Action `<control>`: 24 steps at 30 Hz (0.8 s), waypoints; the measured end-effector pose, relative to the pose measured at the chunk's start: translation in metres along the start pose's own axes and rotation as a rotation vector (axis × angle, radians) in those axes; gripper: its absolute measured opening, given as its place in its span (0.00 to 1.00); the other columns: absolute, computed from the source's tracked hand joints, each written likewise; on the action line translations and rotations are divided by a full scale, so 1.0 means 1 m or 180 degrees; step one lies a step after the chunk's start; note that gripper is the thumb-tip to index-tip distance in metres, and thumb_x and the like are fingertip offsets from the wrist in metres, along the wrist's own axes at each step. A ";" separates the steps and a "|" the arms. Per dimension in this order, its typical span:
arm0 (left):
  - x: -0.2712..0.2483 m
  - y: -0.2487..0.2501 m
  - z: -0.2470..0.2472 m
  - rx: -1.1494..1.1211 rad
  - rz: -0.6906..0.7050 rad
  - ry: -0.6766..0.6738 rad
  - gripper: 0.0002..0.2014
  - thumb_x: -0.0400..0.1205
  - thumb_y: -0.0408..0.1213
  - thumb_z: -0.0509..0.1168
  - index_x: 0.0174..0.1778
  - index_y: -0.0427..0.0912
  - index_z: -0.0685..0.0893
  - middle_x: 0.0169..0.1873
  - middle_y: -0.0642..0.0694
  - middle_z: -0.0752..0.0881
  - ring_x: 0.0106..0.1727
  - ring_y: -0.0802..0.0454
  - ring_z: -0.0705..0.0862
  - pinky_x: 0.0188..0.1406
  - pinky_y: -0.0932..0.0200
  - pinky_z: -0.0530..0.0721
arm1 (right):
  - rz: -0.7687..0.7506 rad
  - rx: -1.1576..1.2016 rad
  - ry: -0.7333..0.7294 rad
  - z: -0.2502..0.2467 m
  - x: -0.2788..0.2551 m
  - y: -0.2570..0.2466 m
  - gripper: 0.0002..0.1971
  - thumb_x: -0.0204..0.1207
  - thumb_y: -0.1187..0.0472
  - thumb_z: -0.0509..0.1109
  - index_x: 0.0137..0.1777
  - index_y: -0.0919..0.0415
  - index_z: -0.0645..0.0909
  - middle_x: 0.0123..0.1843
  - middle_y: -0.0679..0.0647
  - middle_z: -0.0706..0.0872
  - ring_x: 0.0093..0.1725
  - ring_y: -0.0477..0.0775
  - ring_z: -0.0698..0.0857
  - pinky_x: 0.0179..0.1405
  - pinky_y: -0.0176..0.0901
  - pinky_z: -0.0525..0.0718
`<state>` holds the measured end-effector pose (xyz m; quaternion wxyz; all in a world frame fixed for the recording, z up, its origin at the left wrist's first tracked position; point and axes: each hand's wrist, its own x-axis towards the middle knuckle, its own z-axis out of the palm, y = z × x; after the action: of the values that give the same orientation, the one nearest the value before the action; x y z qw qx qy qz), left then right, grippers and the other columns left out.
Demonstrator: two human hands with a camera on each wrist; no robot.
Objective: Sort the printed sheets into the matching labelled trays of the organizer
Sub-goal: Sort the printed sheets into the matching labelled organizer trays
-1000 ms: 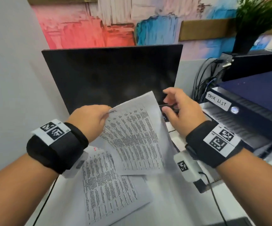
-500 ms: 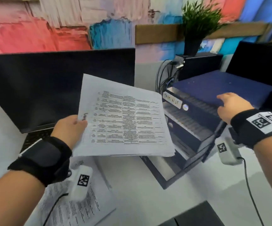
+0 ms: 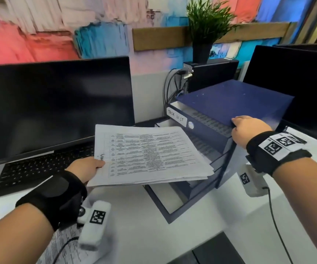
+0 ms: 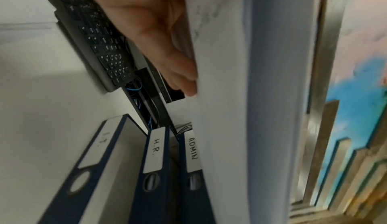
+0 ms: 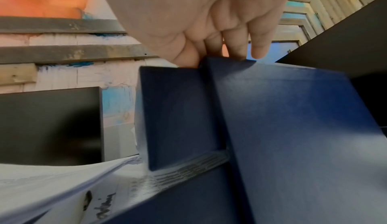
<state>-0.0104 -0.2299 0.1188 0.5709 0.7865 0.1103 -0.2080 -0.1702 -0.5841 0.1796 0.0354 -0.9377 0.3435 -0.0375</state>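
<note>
Sheets now lower, nearer organizer, between both hands.

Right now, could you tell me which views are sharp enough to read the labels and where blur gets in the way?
Head view: crisp at centre, the TASK LIST label reads clearly, edges bow from the wide lens. Left wrist view: the ADMIN label is legible, but the held printed sheets smear. Right wrist view: soft throughout; the blue folder cover and right hand are blurred.

sheets lowered toward organizer, right hand gripping cover
</note>
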 end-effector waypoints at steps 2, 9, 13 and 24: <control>-0.002 0.004 0.000 0.0001 0.0021 -0.0001 0.13 0.82 0.33 0.63 0.59 0.30 0.80 0.52 0.31 0.87 0.51 0.39 0.88 0.46 0.51 0.88 | -0.0022 0.0018 0.0013 0.001 0.000 0.001 0.20 0.82 0.62 0.54 0.72 0.63 0.72 0.75 0.58 0.72 0.73 0.60 0.72 0.71 0.50 0.71; -0.010 0.030 0.017 -0.0869 -0.0071 -0.0271 0.08 0.85 0.27 0.55 0.58 0.33 0.76 0.55 0.35 0.84 0.49 0.41 0.85 0.29 0.43 0.86 | -0.0102 0.0112 -0.0035 0.004 0.002 0.003 0.21 0.83 0.62 0.53 0.75 0.64 0.69 0.78 0.58 0.68 0.75 0.60 0.70 0.73 0.51 0.70; -0.021 0.042 0.048 -0.0877 0.0071 -0.0529 0.10 0.85 0.25 0.54 0.60 0.32 0.75 0.58 0.33 0.83 0.52 0.37 0.84 0.51 0.37 0.83 | -0.0104 0.0113 -0.0057 0.007 0.006 0.004 0.20 0.82 0.63 0.53 0.73 0.65 0.71 0.74 0.59 0.72 0.74 0.59 0.72 0.72 0.52 0.72; -0.033 0.055 0.130 -0.1448 -0.0115 -0.0938 0.19 0.87 0.23 0.49 0.74 0.32 0.69 0.70 0.37 0.77 0.69 0.39 0.78 0.57 0.47 0.79 | -0.0075 0.0165 -0.0083 0.011 0.011 0.006 0.18 0.79 0.63 0.54 0.67 0.64 0.74 0.68 0.57 0.76 0.69 0.60 0.75 0.68 0.54 0.76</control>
<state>-0.0437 -0.3681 0.1465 0.7390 0.5972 0.0839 -0.3003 -0.1644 -0.5950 0.1686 0.0637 -0.9409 0.3308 -0.0347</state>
